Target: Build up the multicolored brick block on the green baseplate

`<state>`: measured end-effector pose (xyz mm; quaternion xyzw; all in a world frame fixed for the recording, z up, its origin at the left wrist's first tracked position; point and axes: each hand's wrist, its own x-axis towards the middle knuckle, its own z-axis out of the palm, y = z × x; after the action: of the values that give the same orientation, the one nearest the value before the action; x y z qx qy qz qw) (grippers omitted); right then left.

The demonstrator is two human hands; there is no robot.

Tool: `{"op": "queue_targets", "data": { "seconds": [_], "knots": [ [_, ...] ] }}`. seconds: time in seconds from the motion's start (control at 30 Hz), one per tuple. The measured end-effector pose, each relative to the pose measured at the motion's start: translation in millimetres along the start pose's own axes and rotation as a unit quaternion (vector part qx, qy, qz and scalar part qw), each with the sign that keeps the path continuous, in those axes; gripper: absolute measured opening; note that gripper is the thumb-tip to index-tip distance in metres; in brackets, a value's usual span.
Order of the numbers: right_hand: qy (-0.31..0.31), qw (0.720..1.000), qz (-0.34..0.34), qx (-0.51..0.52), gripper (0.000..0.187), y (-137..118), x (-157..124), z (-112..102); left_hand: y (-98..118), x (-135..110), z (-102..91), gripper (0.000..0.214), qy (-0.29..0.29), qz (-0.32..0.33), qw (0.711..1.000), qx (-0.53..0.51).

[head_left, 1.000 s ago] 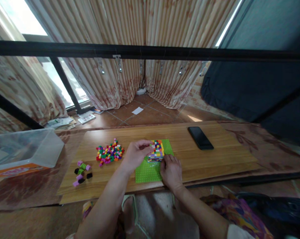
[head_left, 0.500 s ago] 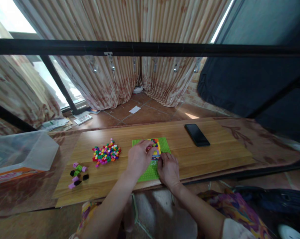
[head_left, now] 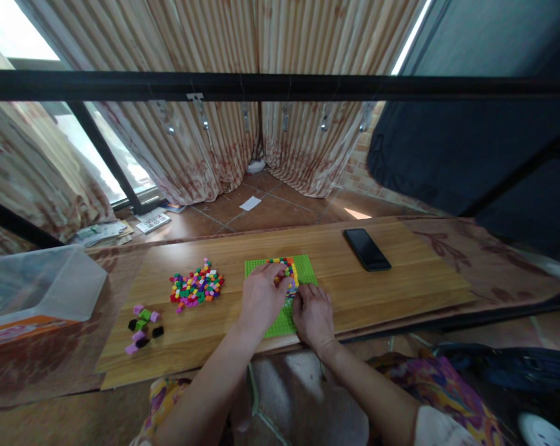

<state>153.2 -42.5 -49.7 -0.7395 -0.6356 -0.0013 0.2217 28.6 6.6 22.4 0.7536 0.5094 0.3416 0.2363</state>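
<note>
A green studded baseplate (head_left: 308, 271) lies on the wooden board (head_left: 377, 291) in front of me. A patch of small many-coloured bricks (head_left: 289, 272) is stuck on it. My left hand (head_left: 261, 297) covers the left part of that patch, fingers curled down onto the bricks. My right hand (head_left: 313, 316) rests on the plate's near right edge, fingers bent and touching the brick patch. Whether either hand pinches a single brick is hidden.
A heap of loose coloured bricks (head_left: 196, 288) lies left of the plate. A few pink, green and black pieces (head_left: 143, 328) sit further left. A clear plastic tub (head_left: 38, 288) stands at the far left, a black phone (head_left: 367, 249) at the back right.
The plate, first tilted with its brick patch raised, now lies flat and square. My left hand has moved right over the bricks. The view has shifted a little.
</note>
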Motion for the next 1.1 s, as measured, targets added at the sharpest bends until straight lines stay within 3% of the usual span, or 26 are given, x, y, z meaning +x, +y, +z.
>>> {"op": "queue_targets", "data": {
  "seconds": [0.57, 0.73, 1.1],
  "knots": [
    [-0.004, 1.000, -0.001, 0.004, 0.015, 0.9, -0.3, -0.5, -4.9, -1.5, 4.2, 0.021, 0.003, 0.019, 1.000, -0.003],
    [0.003, 1.000, -0.003, 0.001, 0.018, 1.2, -0.5, 0.4, -5.8, -1.5, 3.3, 0.009, 0.000, 0.054, 0.998, 0.027],
    [-0.002, 1.000, -0.002, -0.006, 0.016, 1.3, -0.7, 0.2, -9.8, -1.7, -0.3, 0.020, -0.012, 0.115, 0.991, 0.070]
  ]
}}
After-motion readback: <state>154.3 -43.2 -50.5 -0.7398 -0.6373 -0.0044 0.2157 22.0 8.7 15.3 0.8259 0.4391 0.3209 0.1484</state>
